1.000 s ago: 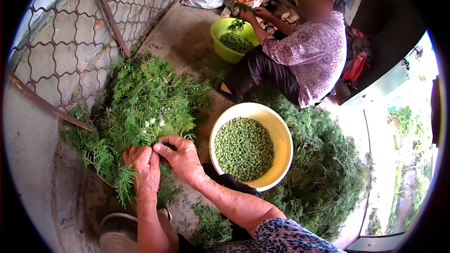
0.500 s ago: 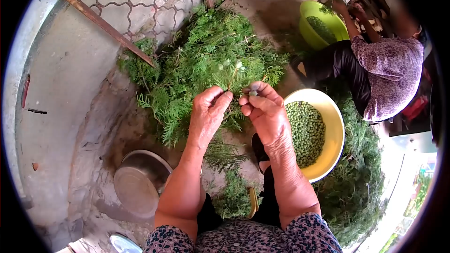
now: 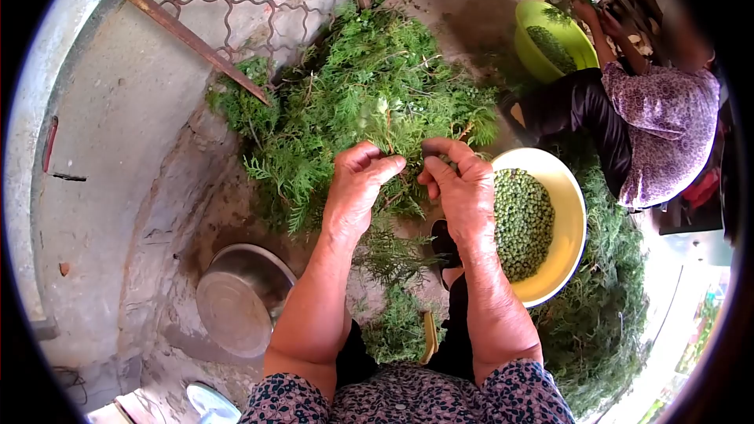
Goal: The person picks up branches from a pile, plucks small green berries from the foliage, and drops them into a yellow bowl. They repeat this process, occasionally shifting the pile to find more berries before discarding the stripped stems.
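Over a big heap of green sprigs (image 3: pixel 369 78), my left hand (image 3: pixel 363 180) pinches the stem of a leafy sprig (image 3: pixel 390 127) bearing a few pale berries. Close to its right, my right hand (image 3: pixel 462 184) has thumb and fingers pressed together; whatever lies between them is too small to name. The fingertips of my two hands are slightly apart. Right beside my right hand stands a yellow basin (image 3: pixel 567 220) holding many small green berries (image 3: pixel 520 224).
A metal pot (image 3: pixel 239 298) lies tilted at lower left. At upper right a person (image 3: pixel 660 122) sits by a lime-green basin (image 3: pixel 577 43). More greenery (image 3: pixel 597 322) lies behind the yellow basin. A rusty bar (image 3: pixel 177 27) and wire mesh (image 3: pixel 271 0) border the upper left.
My right hand's fingers have closed together, and the pale berries seen at their tips are no longer visible. The whole view has shifted slightly.
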Motion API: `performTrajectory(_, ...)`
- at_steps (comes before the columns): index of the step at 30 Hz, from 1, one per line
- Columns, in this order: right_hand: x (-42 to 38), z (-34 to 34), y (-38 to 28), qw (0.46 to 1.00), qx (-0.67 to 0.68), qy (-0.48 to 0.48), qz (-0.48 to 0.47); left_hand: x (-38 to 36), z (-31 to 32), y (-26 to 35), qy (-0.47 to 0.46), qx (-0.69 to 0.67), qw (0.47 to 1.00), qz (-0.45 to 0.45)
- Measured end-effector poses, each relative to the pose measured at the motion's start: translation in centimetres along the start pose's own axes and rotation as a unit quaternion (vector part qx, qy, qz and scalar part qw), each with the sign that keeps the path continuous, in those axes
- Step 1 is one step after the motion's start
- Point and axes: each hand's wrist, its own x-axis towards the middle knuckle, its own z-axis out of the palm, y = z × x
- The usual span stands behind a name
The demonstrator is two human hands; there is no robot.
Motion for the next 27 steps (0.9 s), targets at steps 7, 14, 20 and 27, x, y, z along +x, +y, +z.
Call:
performTrajectory(7, 0.1, -0.1, 1.0, 0.991, -0.078, -0.042, -0.102, -0.3, -0.7, -0.1, -0.03, 0.009, 0.999, 0.008)
performTrajectory(14, -0.1, 0.3, 0.1, 0.998, -0.063, -0.008, -0.02, -0.8, 0.0, 0.5, 0.014, -0.037, 0.999, 0.003)
performTrajectory(20, 0.1, 0.2, -0.2, 0.992, 0.124, -0.004, 0.003, -0.5, -0.3, -0.3, 0.002, -0.073, 0.997, 0.029)
performTrajectory(27, 0.5, -1.0, -0.5, 0.911, 0.404, -0.021, 0.077, -0.5, 0.4, 0.2, 0.038, -0.067, 0.994, 0.073)
